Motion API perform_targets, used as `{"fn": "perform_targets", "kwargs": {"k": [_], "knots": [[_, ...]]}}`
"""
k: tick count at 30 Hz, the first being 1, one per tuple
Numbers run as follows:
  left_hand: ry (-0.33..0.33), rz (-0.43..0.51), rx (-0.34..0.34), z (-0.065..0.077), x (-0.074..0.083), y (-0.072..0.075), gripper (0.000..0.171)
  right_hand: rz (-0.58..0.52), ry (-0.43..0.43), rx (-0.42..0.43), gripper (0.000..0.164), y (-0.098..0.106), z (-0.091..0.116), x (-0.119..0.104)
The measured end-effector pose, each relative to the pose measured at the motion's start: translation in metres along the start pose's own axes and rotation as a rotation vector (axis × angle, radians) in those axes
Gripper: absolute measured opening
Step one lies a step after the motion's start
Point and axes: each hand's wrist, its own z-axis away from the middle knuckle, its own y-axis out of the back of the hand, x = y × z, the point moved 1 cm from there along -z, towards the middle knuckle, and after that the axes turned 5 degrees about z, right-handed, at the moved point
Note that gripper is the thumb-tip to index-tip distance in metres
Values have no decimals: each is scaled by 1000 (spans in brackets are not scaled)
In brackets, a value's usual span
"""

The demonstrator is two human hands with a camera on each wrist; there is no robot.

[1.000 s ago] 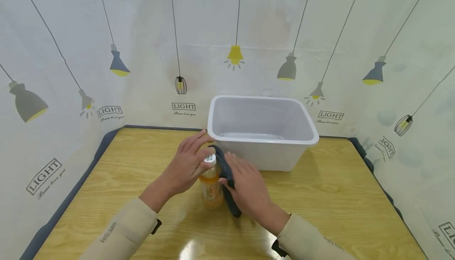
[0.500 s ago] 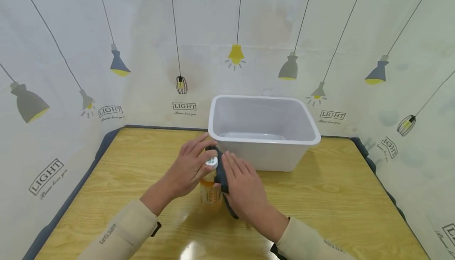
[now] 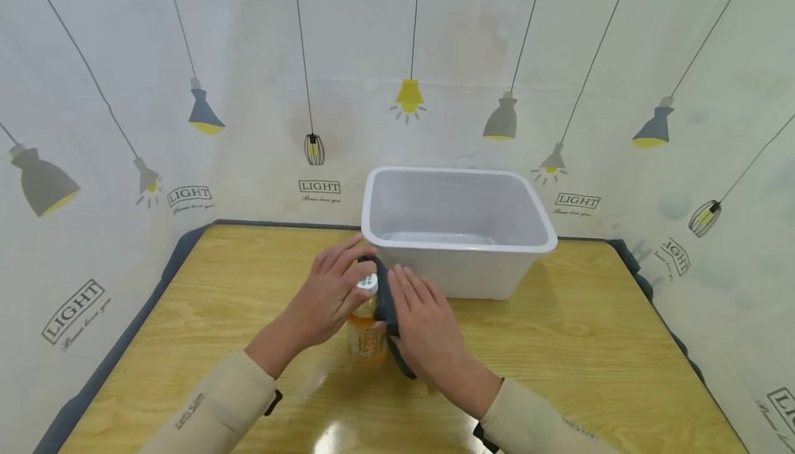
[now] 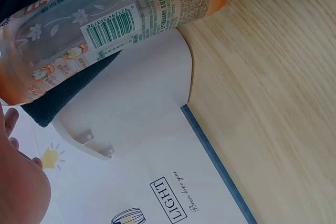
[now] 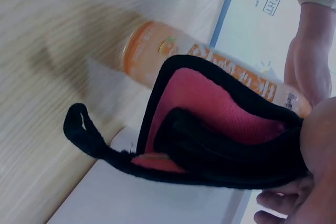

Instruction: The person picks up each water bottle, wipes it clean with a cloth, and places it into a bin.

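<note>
An orange-labelled drink bottle with a white cap stands roughly upright before me; I cannot tell whether its base touches the table. My left hand grips its upper end near the cap. Between thumb and fingers, my right hand holds a dark folded cloth against the bottle's right side. The right wrist view shows the cloth's pink inner face, black border and hanging loop. In the left wrist view, the bottle's barcode side faces the camera, with part of the cloth behind it.
A white plastic bin stands on the wooden table just behind the hands, its open top upward. Light wall sheets printed with hanging lamps enclose the table's back and sides.
The right hand and cloth have shifted slightly up and left, closer round the bottle. The left hand keeps its grip by the cap, and the bin has stayed put.
</note>
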Motion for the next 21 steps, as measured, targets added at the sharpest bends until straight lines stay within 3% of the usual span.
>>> {"fn": "perform_targets", "kwargs": {"k": [7, 13, 21], "knots": [[14, 5, 5, 0, -1, -4, 61, -29, -4, 12, 76, -8, 3, 2], [14, 31, 17, 1, -1, -4, 64, 16, -40, -140, 79, -21, 12, -4], [38, 86, 36, 4, -1, -8, 60, 37, -12, -313, 79, -52, 29, -22]]}}
